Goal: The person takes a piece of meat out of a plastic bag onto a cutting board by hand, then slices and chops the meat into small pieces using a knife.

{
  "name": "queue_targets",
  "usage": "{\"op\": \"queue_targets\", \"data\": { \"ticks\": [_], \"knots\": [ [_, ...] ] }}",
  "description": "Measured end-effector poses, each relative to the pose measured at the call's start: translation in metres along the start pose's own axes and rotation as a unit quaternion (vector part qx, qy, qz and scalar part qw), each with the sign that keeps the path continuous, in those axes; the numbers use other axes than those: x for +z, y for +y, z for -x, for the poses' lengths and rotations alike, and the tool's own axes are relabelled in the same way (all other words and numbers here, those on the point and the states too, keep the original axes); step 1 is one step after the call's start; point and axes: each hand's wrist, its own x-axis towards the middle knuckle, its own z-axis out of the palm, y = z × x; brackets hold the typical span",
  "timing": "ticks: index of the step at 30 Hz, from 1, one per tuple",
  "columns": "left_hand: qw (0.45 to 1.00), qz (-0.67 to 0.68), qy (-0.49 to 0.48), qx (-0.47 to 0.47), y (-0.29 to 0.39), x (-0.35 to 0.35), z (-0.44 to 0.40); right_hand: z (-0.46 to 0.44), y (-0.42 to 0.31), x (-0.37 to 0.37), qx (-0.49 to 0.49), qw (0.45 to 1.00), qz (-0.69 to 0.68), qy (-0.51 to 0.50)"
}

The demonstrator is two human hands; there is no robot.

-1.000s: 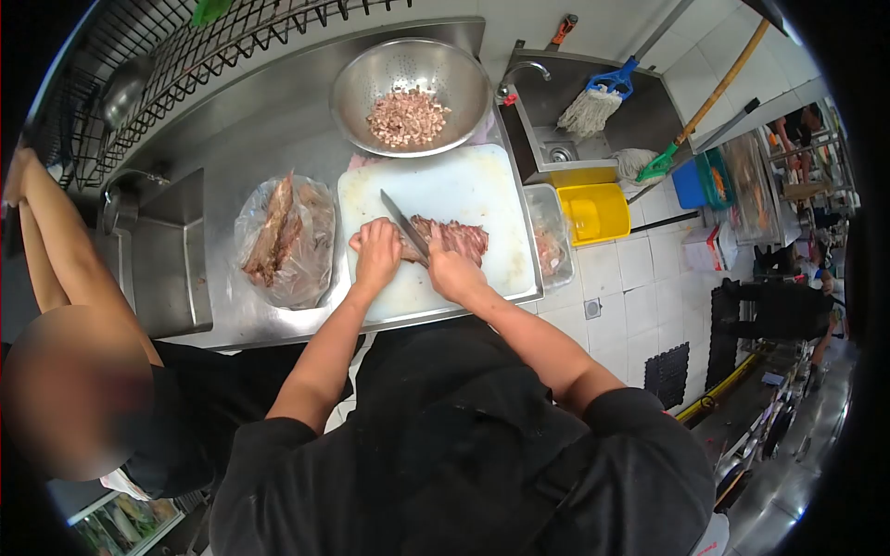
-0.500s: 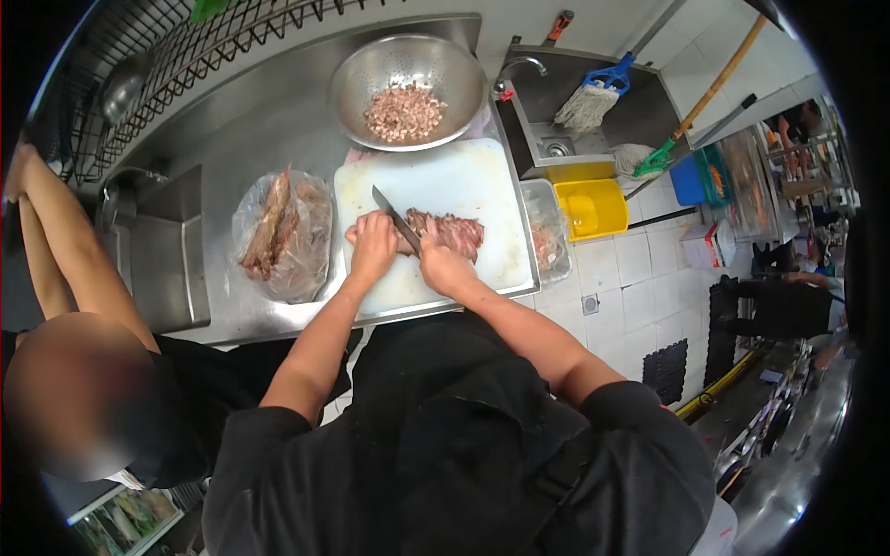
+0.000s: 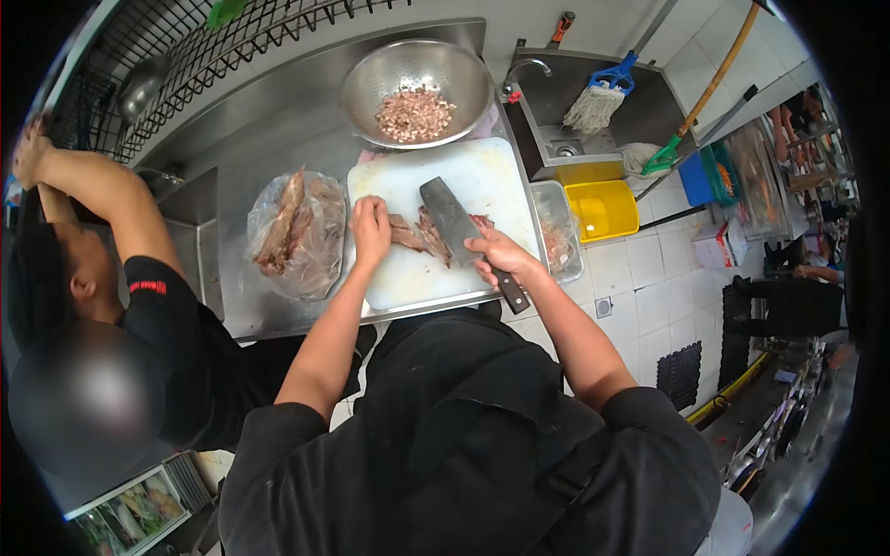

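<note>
R hand (image 3: 502, 258) clamped on cleaver (image 3: 450, 221), blade laid nearly flat over the meat (image 3: 428, 235), tip at 11 o'clock; prob. to shift or steady slices. L hand (image 3: 372, 230) at meat's 9 o'clock end, fingers bunched, likely guiding it; can't tell if gripping. Meat mid-board (image 3: 399, 278), ragged, fibrous. Bowl (image 3: 417, 56) at board's 12, prob. for easy reach: perforated steel, small pink cubes. Bag (image 3: 324, 264) at 9: crinkly clear plastic, long dark chunks.

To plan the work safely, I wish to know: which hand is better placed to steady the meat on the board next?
Probably the left hand: it is beside the near end of the meat and holds no knife, while the right hand grips the broad knife.
</note>
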Motion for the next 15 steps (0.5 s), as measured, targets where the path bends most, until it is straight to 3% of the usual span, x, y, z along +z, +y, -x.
{"op": "queue_targets", "data": {
  "ticks": [4, 6, 7, 9, 11, 15],
  "knots": [
    [0.994, -0.093, -0.046, -0.042, -0.001, -0.013, -0.046, 0.010, 0.007, -0.005, 0.040, 0.985, -0.165, -0.033],
    [0.967, -0.212, -0.126, -0.060, -0.007, -0.014, -0.065, 0.011, 0.012, -0.007, 0.034, 0.976, -0.210, -0.035],
    [0.968, -0.210, -0.126, -0.059, -0.004, -0.016, -0.073, 0.010, 0.015, -0.009, 0.031, 0.968, -0.242, -0.055],
    [0.937, -0.243, -0.232, -0.090, 0.003, -0.021, -0.088, 0.005, 0.025, -0.018, 0.026, 0.958, -0.275, -0.074],
    [0.937, -0.251, -0.224, -0.095, 0.012, -0.023, -0.094, 0.000, 0.038, -0.030, 0.040, 0.928, -0.344, -0.140],
    [0.933, -0.260, -0.219, -0.120, 0.011, -0.020, -0.099, 0.019, 0.035, -0.026, 0.027, 0.932, -0.340, -0.126]
  ]
}}
